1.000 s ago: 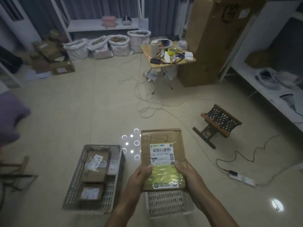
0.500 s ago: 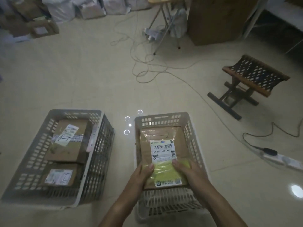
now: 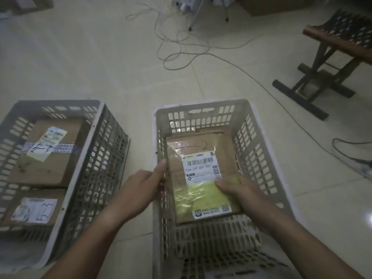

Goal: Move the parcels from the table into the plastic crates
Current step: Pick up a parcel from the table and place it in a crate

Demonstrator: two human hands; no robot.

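A flat brown parcel [image 3: 201, 158] with a white barcode label and yellow tape lies tilted inside the right grey plastic crate [image 3: 201, 105]. My right hand [image 3: 239, 192] grips its near right corner, thumb on top. My left hand [image 3: 141, 188] is over the crate's left wall, with only the thumb tip at the parcel's left edge. The left grey crate [image 3: 96, 125] holds two brown boxes, a larger one [image 3: 48, 168] at the far end and a smaller one [image 3: 34, 210] at the near end.
Both crates stand side by side on a pale tiled floor. A folding stool [image 3: 332, 57] stands at the far right. Loose cables [image 3: 181, 57] loop across the floor beyond the crates, and a power strip [image 3: 362, 168] lies to the right.
The parcel has gone from held up in front of me down into the right crate. My left hand has slid off it to the crate's left wall. My view has tilted down.
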